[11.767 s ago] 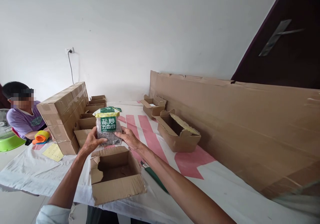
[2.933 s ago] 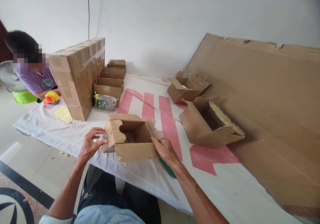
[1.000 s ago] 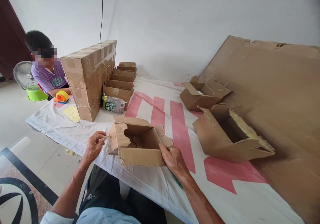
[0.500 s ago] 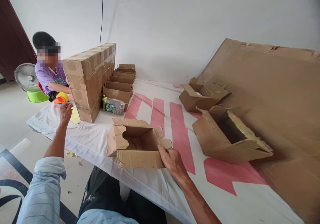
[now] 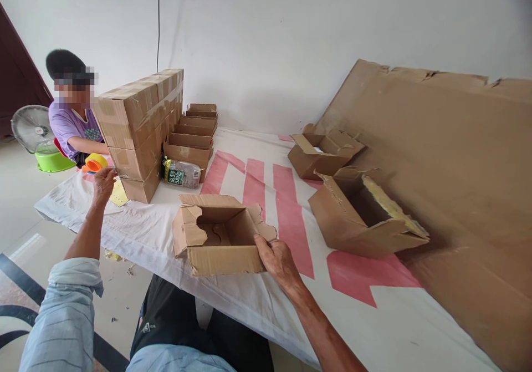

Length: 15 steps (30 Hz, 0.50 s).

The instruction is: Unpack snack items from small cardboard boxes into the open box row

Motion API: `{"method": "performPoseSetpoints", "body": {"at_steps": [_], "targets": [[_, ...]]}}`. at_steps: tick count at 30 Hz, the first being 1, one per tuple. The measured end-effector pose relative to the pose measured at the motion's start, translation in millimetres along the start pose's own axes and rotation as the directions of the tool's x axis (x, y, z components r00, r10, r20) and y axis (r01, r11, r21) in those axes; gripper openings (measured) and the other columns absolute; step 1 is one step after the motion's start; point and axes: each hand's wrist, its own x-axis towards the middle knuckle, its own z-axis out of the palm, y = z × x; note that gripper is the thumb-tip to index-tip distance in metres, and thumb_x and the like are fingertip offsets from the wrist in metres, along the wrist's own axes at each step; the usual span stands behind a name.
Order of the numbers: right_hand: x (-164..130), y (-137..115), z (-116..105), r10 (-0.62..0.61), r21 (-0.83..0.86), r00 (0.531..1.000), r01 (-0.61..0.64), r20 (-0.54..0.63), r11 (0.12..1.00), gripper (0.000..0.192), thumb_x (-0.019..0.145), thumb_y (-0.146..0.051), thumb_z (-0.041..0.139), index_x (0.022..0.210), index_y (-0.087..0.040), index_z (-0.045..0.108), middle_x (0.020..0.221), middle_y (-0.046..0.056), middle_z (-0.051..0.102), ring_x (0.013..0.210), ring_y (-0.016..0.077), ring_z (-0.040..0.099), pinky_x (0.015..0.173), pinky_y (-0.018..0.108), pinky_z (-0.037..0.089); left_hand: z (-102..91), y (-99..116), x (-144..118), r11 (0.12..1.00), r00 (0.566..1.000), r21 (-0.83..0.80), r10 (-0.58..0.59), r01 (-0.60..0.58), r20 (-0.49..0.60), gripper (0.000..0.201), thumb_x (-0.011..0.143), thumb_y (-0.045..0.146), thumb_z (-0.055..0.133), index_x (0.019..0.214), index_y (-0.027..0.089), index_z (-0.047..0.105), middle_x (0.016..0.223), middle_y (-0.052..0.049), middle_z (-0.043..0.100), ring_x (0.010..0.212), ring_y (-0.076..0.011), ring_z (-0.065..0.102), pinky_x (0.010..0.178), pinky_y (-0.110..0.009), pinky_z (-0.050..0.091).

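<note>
Left hand (image 5: 102, 180) now stretched away from open carton (image 5: 220, 239), fingers loosely curled over yellow sheet (image 5: 118, 194) beside taped stack (image 5: 137, 128); grip unclear. Carton steadied at near corner by pressed right-hand fingers (image 5: 266, 247). Sheet apparently being fetched.

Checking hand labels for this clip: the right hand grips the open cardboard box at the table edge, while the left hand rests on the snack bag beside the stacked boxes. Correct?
Not quite. In the head view the left hand reaches toward the yellow sheet, apart from the snack bag. The right hand does grip the open cardboard box.
</note>
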Motion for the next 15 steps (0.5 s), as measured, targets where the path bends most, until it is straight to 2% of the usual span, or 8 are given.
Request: {"method": "performPoseSetpoints", "body": {"at_steps": [3, 8, 15], "targets": [[-0.2, 0.5, 0.7, -0.008, 0.0, 1.0, 0.008, 0.0, 1.0, 0.054, 0.085, -0.067, 0.045, 0.053, -0.025, 0.058, 0.055, 0.009, 0.06, 0.074, 0.0286, 0.064, 0.068, 0.036, 0.047, 0.7, 0.7, -0.8, 1.0, 1.0, 0.019, 0.018, -0.018, 0.004, 0.019, 0.078, 0.035, 0.067, 0.084, 0.017, 0.072, 0.08, -0.004, 0.074, 0.08, -0.0198, 0.073, 0.07, -0.027, 0.055], [-2.1, -1.7, -0.4, -0.01, -0.047, 1.0, 0.01, -0.008, 0.999, 0.054, 0.086, -0.068, 0.043, 0.05, -0.027, 0.049, 0.053, 0.007, 0.057, 0.063, 0.0249, 0.057, 0.059, 0.035, 0.042, 2.5, 0.6, -1.4, 0.998, 0.999, 0.051, 0.037, -0.037, 0.002, 0.018, 0.073, 0.032, 0.071, 0.082, 0.017, 0.075, 0.073, -0.002, 0.071, 0.073, -0.0183, 0.067, 0.071, -0.029, 0.055], [-3.8, -2.5, -1.6, -0.007, 0.049, 1.0, 0.007, 0.009, 0.999, 0.053, 0.087, -0.065, 0.05, 0.061, -0.022, 0.067, 0.056, 0.009, 0.063, 0.081, 0.0316, 0.068, 0.067, 0.034, 0.051, 3.8, 1.4, 1.1, 0.994, 0.999, 0.102, 0.024, -0.026, 0.022, 0.015, 0.074, 0.03, 0.07, 0.082, 0.018, 0.073, 0.074, -0.001, 0.07, 0.072, -0.0179, 0.065, 0.07, -0.029, 0.053]]}}
